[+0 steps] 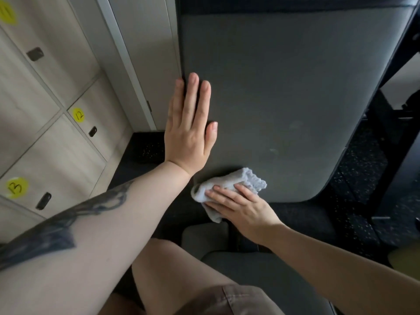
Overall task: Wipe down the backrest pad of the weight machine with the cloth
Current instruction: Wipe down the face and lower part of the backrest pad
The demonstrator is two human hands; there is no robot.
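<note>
Wiping low edge of the dark grey padded vinyl backrest (284,98)
Right hand (241,205) presses crumpled white cloth (229,185) flat-fingered, left hand (189,128) braces open – cloth may slip off the bottom edge.

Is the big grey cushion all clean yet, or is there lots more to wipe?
Can't tell what is already clean; no wiped patch stands out. Right now the right hand presses the cloth on the bottom left corner of the backrest pad, while the left hand rests flat on its left edge. Pale smudges still show mid-pad, so most of it probably remains.
</note>
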